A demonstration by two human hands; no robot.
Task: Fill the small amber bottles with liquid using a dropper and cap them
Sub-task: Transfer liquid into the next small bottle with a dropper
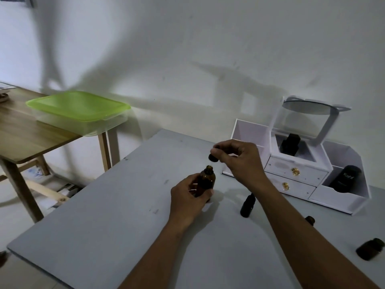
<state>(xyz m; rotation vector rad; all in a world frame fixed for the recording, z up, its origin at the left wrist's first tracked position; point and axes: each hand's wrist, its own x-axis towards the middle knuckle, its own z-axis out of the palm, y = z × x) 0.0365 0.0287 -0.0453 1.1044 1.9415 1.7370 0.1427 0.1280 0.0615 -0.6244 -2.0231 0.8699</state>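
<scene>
My left hand [190, 198] grips an upright amber bottle [207, 178] on the grey table [104, 236]; its neck is uncovered. Just above and to the right of the neck, my right hand [239, 159] pinches a small black cap [212, 157] by the fingertips, clear of the bottle. A dark capped bottle [248, 205] stands beside my right forearm. Another small amber bottle [310, 220] peeks out behind that forearm, and one more amber bottle [369, 251] lies on its side at the right edge. No dropper is visible.
A white organiser [298, 172] with drawers, a round mirror and dark containers stands at the table's back right. To the left is a wooden table [25, 138] carrying a clear box with a green lid [79, 107]. A white wall is behind.
</scene>
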